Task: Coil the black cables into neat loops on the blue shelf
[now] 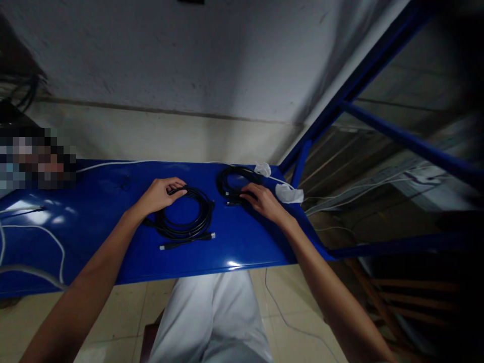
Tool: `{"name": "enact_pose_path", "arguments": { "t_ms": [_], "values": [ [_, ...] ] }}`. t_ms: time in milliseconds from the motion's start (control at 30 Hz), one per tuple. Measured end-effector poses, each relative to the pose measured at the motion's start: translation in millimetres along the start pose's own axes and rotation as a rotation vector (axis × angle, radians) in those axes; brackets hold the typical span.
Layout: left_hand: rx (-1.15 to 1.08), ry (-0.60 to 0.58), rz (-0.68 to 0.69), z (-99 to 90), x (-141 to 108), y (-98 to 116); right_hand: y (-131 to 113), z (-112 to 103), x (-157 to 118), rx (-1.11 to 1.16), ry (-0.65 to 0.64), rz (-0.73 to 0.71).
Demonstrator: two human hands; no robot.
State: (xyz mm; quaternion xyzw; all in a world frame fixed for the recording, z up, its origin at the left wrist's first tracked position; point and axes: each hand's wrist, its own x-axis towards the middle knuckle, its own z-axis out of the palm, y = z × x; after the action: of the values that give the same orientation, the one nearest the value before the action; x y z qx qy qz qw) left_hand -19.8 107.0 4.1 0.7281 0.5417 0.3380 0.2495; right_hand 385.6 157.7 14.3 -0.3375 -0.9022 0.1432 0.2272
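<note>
A coiled black cable (207, 218) lies on the blue tabletop, with its two light-tipped plugs along the near side of the coil. My left hand (163, 194) is closed around the upper left of this coil, thumb over the top. Further right and back rests a second coiled black cable (224, 176), its two plug ends pointing left. The fingers of my right hand (261, 199) are closed on the front part of that coil near the plugs; the fingertips are partly hidden.
The blue table (242, 242) meets a wall at the back and a blue metal frame (325, 128) on the right. White wrapped bits (289, 193) sit by the right end. White cables (53, 234) cross the left side. A blurred-out patch covers the far left.
</note>
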Motion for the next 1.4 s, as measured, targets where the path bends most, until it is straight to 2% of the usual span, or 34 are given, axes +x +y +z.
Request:
{"name": "enact_pose_path", "arguments": {
  "t_ms": [200,300,400,500,733,833,967,1133,1300,1400],
  "values": [
    [-0.056,-0.032,0.039,8.8,-2.1,9.6,3.9,0.0,-0.5,-0.116,-0.039,0.173],
    [-0.082,-0.043,0.057,12.6,-2.9,13.0,-1.2,0.4,1.8,-0.196,-0.054,0.204],
    [-0.101,-0.040,0.067,14.8,-3.4,13.8,-7.9,-3.0,5.7,-0.253,-0.022,0.197],
    [-0.116,-0.034,0.073,15.6,-3.3,12.9,-13.3,-10.2,10.9,-0.273,-0.044,0.150],
    [-0.119,-0.079,0.059,12.5,-2.5,11.5,-21.9,-20.2,13.3,-0.264,-0.263,0.128],
    [-0.107,-0.075,0.075,10.5,-2.3,11.0,-18.2,-18.2,7.0,-0.276,-0.298,0.109],
    [-0.092,-0.072,0.079,8.9,-1.6,8.6,-13.0,-20.7,1.9,-0.293,-0.252,0.055],
    [-0.121,-0.084,0.069,9.6,0.1,5.2,-20.4,-32.7,7.8,-0.352,-0.078,0.068],
    [-0.144,-0.012,0.047,19.4,1.6,4.8,-35.8,-34.2,22.8,-0.382,0.094,0.178],
    [-0.129,0.031,0.039,29.2,1.4,6.8,-49.3,-25.9,42.0,-0.413,0.188,0.132]
  ]
}}
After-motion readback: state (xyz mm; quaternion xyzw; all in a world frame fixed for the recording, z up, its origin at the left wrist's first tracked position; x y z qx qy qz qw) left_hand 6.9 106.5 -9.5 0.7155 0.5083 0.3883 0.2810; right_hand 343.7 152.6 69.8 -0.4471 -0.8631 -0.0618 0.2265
